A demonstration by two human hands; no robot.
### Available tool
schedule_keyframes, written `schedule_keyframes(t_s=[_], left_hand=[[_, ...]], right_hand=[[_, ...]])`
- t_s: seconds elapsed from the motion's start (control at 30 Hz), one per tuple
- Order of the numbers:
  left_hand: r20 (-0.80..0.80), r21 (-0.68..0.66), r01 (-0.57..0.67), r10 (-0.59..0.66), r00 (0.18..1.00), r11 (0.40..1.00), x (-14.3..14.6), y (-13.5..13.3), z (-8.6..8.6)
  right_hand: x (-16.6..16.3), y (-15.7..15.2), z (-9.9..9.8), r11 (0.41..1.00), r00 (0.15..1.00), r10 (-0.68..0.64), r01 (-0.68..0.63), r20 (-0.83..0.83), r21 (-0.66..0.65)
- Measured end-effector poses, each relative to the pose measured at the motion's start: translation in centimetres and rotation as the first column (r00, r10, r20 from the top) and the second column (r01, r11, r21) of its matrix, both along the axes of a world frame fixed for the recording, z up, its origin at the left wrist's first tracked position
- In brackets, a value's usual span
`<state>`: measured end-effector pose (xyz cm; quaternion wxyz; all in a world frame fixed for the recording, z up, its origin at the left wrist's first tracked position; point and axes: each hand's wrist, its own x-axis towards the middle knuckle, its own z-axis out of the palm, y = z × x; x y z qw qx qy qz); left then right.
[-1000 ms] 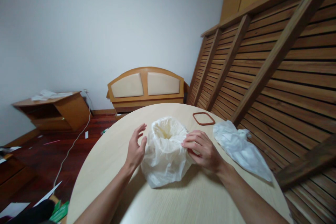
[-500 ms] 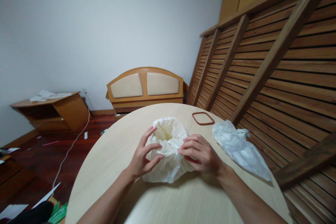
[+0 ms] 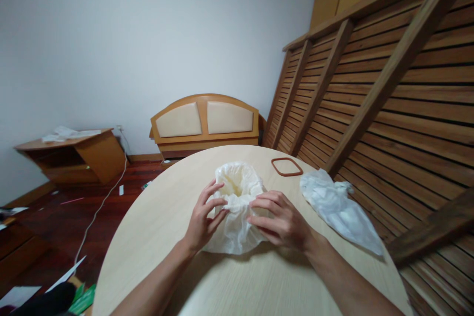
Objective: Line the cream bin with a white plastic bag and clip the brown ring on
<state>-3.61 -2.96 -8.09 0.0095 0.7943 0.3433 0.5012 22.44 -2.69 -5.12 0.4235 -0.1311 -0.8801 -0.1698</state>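
Note:
A white plastic bag (image 3: pixel 237 192) lines a small container on the round wooden table (image 3: pixel 155 227), its open mouth facing up. My left hand (image 3: pixel 203 218) grips the bag's left side, fingers curled into the plastic near the rim. My right hand (image 3: pixel 279 219) presses and pinches the bag's right side. Both hands squeeze the plastic inward. The container under the bag is hidden.
A second crumpled white plastic bag (image 3: pixel 338 210) lies to the right on the table. A brown rectangular ring (image 3: pixel 286 167) rests behind it near the far edge. Slatted wooden panels (image 3: pixel 388 108) lean along the right. A headboard (image 3: pixel 205 123) and low shelf (image 3: pixel 74 155) stand on the floor beyond.
My left hand moved from open beside the bag to gripping its left side. Both hands have gathered the plastic inward, and the bag looks narrower.

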Motion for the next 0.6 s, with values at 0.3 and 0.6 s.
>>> schedule_keyframes(t_s=[0.3,0.6], left_hand=[[0.032,0.027,0.010,-0.011,0.999,1.000,0.5,-0.4,0.0],[-0.050,0.133,0.071,-0.065,0.997,0.988,1.0,-0.7,0.0]], right_hand=[[-1.0,-0.4,-0.2,0.999,1.000,-0.016,0.017,-0.025,0.035],[-0.6,-0.8,0.2,0.999,0.978,0.034,-0.037,-0.207,-0.011]])
